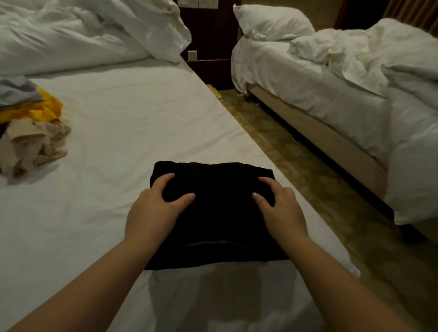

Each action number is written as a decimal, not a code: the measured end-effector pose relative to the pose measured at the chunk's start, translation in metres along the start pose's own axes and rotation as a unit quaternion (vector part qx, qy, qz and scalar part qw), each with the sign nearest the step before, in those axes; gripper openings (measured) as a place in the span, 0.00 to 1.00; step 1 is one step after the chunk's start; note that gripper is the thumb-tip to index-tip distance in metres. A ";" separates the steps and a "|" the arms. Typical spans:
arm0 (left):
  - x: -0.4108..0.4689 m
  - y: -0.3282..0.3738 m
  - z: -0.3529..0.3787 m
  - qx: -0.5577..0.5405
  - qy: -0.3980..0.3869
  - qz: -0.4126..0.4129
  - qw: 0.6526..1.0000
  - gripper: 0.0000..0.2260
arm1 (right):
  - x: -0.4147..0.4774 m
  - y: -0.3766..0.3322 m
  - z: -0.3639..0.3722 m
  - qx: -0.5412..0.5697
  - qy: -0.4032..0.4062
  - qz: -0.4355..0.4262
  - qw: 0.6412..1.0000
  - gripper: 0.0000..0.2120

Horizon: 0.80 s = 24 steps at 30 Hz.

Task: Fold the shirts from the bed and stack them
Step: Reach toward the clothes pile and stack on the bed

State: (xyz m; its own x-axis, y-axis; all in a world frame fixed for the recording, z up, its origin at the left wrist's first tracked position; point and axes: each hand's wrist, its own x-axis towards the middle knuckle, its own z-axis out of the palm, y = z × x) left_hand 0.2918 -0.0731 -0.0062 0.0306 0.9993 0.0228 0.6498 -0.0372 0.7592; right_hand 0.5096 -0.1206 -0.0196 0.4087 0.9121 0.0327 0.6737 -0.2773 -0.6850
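The left grip (157, 203) and right grip (280, 207) are clamping the far half of the folded black shirt (215, 228), which is lying on the bed (110, 131) near its right edge. An uneven lift is risking the fold slumping open, or the shirt sliding onto the floor (292, 158).

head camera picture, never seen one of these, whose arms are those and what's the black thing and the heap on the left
There is no machine here: the one picture comes from a camera worn on a person's head, looking down at their own arms. The left hand and right hand both grip a folded black shirt lying on the near bed. To its left sits a pile of unfolded clothes, grey, yellow and beige. A second bed stands across the aisle.
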 end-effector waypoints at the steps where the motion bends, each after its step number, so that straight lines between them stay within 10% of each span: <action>1: -0.001 0.001 0.000 0.013 -0.003 -0.002 1.000 0.27 | 0.000 -0.002 -0.001 -0.021 -0.010 0.003 1.000 0.20; 6: -0.008 0.013 -0.014 0.014 -0.024 -0.013 1.000 0.28 | -0.015 -0.041 -0.017 -0.184 0.005 -0.005 0.983 0.21; 24: -0.053 -0.069 -0.213 0.145 0.142 0.013 0.979 0.26 | -0.090 -0.227 0.023 -0.222 0.015 -0.199 0.954 0.22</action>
State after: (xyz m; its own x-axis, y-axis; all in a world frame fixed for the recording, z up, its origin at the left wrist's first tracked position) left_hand 0.0832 -0.1220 0.0790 -0.1357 0.9583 0.2515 0.8417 -0.0224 0.5395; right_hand 0.3058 -0.1332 0.1167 0.0788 0.9648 0.2509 0.9709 -0.0171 -0.2390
